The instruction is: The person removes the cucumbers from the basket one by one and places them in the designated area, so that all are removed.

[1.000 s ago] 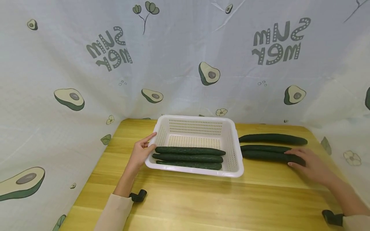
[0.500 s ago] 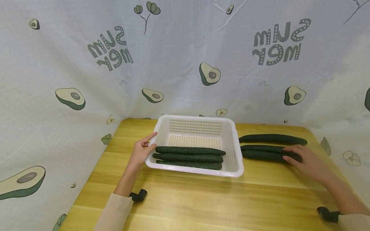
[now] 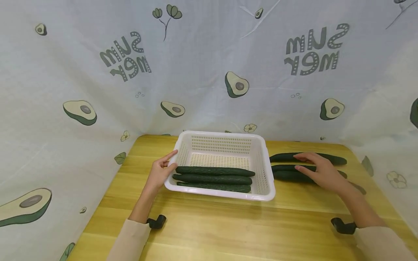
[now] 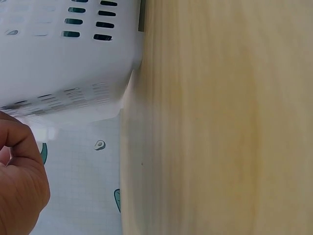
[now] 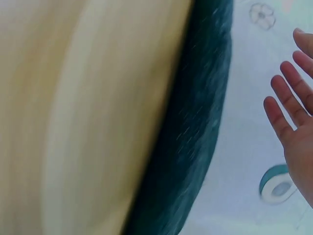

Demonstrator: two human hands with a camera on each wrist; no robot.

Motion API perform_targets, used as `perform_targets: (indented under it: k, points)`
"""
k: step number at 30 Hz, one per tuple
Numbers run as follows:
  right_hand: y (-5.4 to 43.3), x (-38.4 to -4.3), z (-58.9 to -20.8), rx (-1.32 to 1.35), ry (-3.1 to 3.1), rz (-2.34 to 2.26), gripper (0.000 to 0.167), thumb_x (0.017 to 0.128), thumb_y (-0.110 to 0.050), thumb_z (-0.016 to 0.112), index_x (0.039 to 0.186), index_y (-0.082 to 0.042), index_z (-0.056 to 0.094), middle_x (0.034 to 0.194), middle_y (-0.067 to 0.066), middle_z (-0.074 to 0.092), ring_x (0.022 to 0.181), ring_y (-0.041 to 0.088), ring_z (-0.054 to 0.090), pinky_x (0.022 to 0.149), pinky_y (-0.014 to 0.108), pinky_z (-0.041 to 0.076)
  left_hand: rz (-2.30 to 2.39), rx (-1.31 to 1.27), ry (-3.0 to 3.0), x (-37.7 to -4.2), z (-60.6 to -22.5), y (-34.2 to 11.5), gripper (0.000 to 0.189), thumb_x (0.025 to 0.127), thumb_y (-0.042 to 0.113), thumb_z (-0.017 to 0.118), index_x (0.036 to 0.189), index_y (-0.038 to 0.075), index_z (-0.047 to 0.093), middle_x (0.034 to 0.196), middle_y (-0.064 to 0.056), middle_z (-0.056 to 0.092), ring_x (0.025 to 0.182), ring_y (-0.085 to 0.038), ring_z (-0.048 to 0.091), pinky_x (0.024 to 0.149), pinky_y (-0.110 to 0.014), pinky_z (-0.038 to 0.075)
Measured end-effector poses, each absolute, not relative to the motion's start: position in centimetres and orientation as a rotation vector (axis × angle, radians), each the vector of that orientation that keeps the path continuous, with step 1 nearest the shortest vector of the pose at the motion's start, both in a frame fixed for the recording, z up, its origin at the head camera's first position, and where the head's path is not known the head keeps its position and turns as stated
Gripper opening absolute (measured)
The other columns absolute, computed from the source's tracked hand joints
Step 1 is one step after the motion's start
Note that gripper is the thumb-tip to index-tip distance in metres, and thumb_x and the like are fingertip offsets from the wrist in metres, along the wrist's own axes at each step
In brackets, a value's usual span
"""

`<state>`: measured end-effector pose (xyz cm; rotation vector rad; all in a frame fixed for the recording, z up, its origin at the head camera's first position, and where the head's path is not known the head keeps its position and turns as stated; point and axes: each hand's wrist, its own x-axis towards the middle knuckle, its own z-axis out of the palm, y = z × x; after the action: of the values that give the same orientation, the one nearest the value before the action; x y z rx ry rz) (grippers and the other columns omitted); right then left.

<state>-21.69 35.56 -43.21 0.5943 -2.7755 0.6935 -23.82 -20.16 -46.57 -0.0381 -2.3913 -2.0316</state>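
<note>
A white plastic basket (image 3: 225,133) with slotted walls stands mid-table, three dark green cucumbers (image 3: 213,178) lying side by side along its near wall. My left hand (image 3: 160,171) grips the basket's left rim, thumb over the edge; the left wrist view shows its curled fingers (image 4: 19,139) by the slotted wall. To the right of the basket lie three more cucumbers, one farther back (image 3: 281,157) and two close together nearer me (image 3: 290,176). Over these hovers my right hand (image 3: 323,174), fingers spread and nothing between them. A cucumber (image 5: 195,122) fills the middle of the right wrist view.
The wooden table (image 3: 228,232) ends at a pale curtain (image 3: 202,72) printed with avocados, which hangs behind and along both sides. Black wrist mounts (image 3: 156,221) sit on both forearms, close above the tabletop.
My right hand has left the right end of the near cucumbers and moved left and slightly away from me, over their middle. My left hand and the basket have stayed in place.
</note>
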Motion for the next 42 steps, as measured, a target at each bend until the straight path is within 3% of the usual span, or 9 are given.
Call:
perform_targets:
  k: [3, 6, 13, 19, 25, 32, 42]
  points:
    - [33.9, -22.4, -42.6, 0.631, -2.766, 0.732, 0.040, 0.098, -0.020, 0.072, 0.135, -0.008, 0.064, 0.131, 0.013, 0.066, 0.113, 0.034, 0.062, 0.093, 0.021, 0.050, -2.026, -0.015, -2.397, -23.7, -46.6, -20.3, 0.052, 0.097, 0.004, 0.064, 0.147, 0.020, 0.060, 0.074, -0.004, 0.059, 0.065, -0.012, 0.059, 0.058, -0.027, 0.056]
    - [32.3, -23.0, -41.9, 0.658, -2.757, 0.777, 0.040, 0.099, -0.021, 0.071, 0.136, -0.007, 0.064, 0.131, 0.015, 0.067, 0.115, 0.034, 0.063, 0.095, 0.039, 0.051, -2.031, -0.010, -2.400, -23.7, -46.6, -20.3, 0.052, 0.098, 0.005, 0.064, 0.147, 0.020, 0.060, 0.075, -0.004, 0.059, 0.068, -0.012, 0.061, 0.061, -0.028, 0.058]
    - [28.6, -24.4, -40.9, 0.718, -2.730, 0.844, 0.040, 0.098, -0.020, 0.072, 0.134, -0.005, 0.064, 0.131, 0.014, 0.067, 0.117, 0.031, 0.062, 0.095, 0.044, 0.052, -2.033, -0.029, -2.397, -23.6, -46.4, -20.3, 0.051, 0.098, 0.005, 0.065, 0.147, 0.020, 0.060, 0.081, -0.009, 0.065, 0.074, -0.013, 0.062, 0.063, -0.027, 0.057]
    - [25.6, -24.9, -40.6, 0.784, -2.751, 0.934, 0.041, 0.099, -0.021, 0.071, 0.135, -0.005, 0.063, 0.135, 0.015, 0.064, 0.120, 0.036, 0.061, 0.100, 0.060, 0.051, -2.028, -0.029, -2.396, -23.6, -46.3, -20.2, 0.051, 0.098, 0.004, 0.065, 0.146, 0.020, 0.060, 0.082, -0.010, 0.066, 0.074, -0.013, 0.062, 0.063, -0.027, 0.057]
    - [22.9, -25.4, -40.2, 0.893, -2.728, 0.989, 0.039, 0.099, -0.020, 0.070, 0.136, -0.009, 0.063, 0.134, 0.013, 0.065, 0.123, 0.032, 0.061, 0.102, 0.057, 0.051, -2.026, -0.045, -2.400, -23.8, -46.3, -20.2, 0.051, 0.098, 0.007, 0.066, 0.147, 0.020, 0.060, 0.083, -0.010, 0.067, 0.073, -0.014, 0.063, 0.063, -0.027, 0.057]
    - [20.5, -26.1, -40.5, 0.985, -2.718, 1.052, 0.042, 0.099, -0.022, 0.070, 0.136, -0.004, 0.062, 0.133, 0.016, 0.065, 0.123, 0.032, 0.062, 0.101, 0.053, 0.053, -2.049, -0.043, -2.398, -23.9, -46.3, -20.0, 0.052, 0.098, 0.007, 0.065, 0.147, 0.021, 0.059, 0.085, -0.012, 0.070, 0.078, -0.015, 0.065, 0.065, -0.027, 0.058]
    - [17.3, -27.0, -42.0, 1.063, -2.741, 1.116, 0.042, 0.100, -0.021, 0.069, 0.135, 0.000, 0.062, 0.133, 0.020, 0.065, 0.120, 0.038, 0.063, 0.097, 0.053, 0.056, -2.043, -0.028, -2.393, -23.6, -46.4, -20.1, 0.052, 0.098, 0.007, 0.065, 0.147, 0.022, 0.059, 0.077, -0.007, 0.064, 0.067, -0.013, 0.060, 0.061, -0.027, 0.056]
